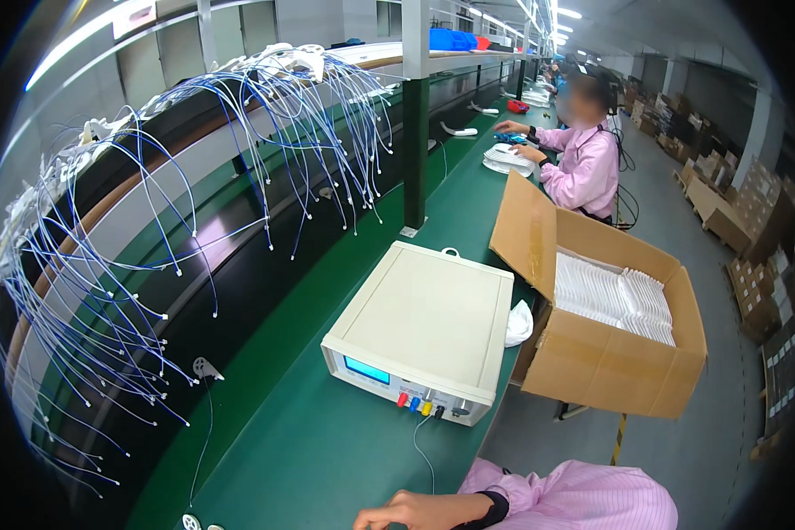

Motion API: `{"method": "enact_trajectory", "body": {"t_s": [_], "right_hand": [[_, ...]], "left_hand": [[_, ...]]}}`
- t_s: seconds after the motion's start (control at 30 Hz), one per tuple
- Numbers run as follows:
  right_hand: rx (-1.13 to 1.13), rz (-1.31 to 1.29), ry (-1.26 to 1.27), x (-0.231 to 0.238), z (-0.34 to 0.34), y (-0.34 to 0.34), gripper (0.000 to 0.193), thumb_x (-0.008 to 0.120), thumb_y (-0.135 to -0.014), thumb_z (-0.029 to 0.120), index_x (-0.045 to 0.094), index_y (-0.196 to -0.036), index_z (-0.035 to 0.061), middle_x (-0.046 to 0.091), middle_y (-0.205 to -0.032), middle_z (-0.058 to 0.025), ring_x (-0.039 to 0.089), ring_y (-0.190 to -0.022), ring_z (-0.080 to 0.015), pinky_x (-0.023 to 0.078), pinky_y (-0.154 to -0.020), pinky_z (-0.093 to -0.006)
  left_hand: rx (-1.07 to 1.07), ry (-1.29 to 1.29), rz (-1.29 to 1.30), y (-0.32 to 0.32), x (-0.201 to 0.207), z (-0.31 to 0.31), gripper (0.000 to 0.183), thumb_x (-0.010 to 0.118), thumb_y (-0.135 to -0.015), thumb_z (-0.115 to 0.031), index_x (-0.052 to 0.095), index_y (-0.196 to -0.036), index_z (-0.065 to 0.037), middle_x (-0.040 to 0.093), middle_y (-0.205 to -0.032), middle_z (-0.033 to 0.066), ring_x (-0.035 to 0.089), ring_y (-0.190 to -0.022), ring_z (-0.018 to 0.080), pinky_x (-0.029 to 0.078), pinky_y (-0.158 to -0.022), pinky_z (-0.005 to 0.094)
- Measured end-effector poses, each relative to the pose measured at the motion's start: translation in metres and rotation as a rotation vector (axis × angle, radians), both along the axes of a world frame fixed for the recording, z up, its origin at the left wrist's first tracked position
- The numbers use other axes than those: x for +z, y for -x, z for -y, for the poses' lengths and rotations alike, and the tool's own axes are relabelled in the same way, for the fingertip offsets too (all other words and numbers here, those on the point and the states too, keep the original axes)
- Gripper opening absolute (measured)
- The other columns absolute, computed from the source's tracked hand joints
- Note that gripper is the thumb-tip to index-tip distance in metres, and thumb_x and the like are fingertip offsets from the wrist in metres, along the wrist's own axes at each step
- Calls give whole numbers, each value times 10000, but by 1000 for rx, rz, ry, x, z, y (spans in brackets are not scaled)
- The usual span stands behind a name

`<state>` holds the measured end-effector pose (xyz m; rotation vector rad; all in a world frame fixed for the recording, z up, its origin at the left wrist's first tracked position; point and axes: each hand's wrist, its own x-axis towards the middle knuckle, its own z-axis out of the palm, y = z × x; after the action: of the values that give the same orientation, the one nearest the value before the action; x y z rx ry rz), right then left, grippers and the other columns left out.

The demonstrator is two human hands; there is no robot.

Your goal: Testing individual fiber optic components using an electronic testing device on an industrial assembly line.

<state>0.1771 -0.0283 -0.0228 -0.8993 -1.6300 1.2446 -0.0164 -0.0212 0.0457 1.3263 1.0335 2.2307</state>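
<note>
My right hand point(420, 512), in a pink striped sleeve with a black cuff, is at the lower edge over the green bench point(327, 450). Its fingers point left and bend downward, but the frame cuts off the fingertips, so anything in them is hidden. My left hand is out of view. Ahead of the right hand sits a beige test instrument point(424, 318) with a lit blue display and coloured terminals. A thin cable point(428, 455) drops from those terminals toward my wrist. Left of the hand, a small white disc-shaped part point(191, 521) with a wire lies on the bench.
White and blue wires point(265, 168) with small connectors hang from a rail at left. Beside the instrument, an open cardboard box point(609, 371) holds stacked white parts point(605, 296). Another pink-clad person point(583, 163) works farther along, past a green post point(415, 150). Cartons point(751, 203) stand right.
</note>
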Motion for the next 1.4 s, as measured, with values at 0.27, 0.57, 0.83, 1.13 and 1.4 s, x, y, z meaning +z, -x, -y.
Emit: {"method": "enact_trajectory", "body": {"t_s": [0.27,0.57,0.83,1.13,1.4], "right_hand": [[-38,0,28,1,-3,-1,95,551,-919,128,551,-963,44,646,-696,-35,583,-563,-127,438,-521,-263],[-238,105,176,-66,-13,-12,208,564,-889,92,585,-1089,35,701,-803,-100,702,-769,-186,543,-654,-270],[-327,160,290,-94,-1,-35,289,504,-913,64,576,-1188,17,677,-761,-105,671,-692,-152,553,-660,-271],[-339,153,378,-106,-8,-36,236,526,-895,84,619,-1106,37,675,-702,-83,670,-643,-141,540,-606,-265],[-346,235,324,-111,-6,-31,214,537,-890,102,634,-1074,51,670,-673,-71,659,-600,-142,524,-574,-261]], "left_hand": [[-60,222,-250,1,-4,2,433,335,-996,-296,560,-845,42,542,-610,99,473,-458,127,330,-411,230],[-771,1128,-56,-27,-110,-57,249,464,-981,-219,547,-821,-48,468,-610,-30,428,-533,63,305,-468,230],[-331,711,-106,84,-145,-224,465,345,-997,-402,487,-1119,24,597,-836,124,595,-528,132,310,-348,198],[216,613,-1013,111,-151,-203,172,592,-789,-18,614,-953,25,608,-959,195,587,-861,395,468,-780,453],[35,646,-1270,146,-210,-256,38,605,-751,-4,638,-752,15,610,-816,208,562,-764,371,422,-778,434]]}}
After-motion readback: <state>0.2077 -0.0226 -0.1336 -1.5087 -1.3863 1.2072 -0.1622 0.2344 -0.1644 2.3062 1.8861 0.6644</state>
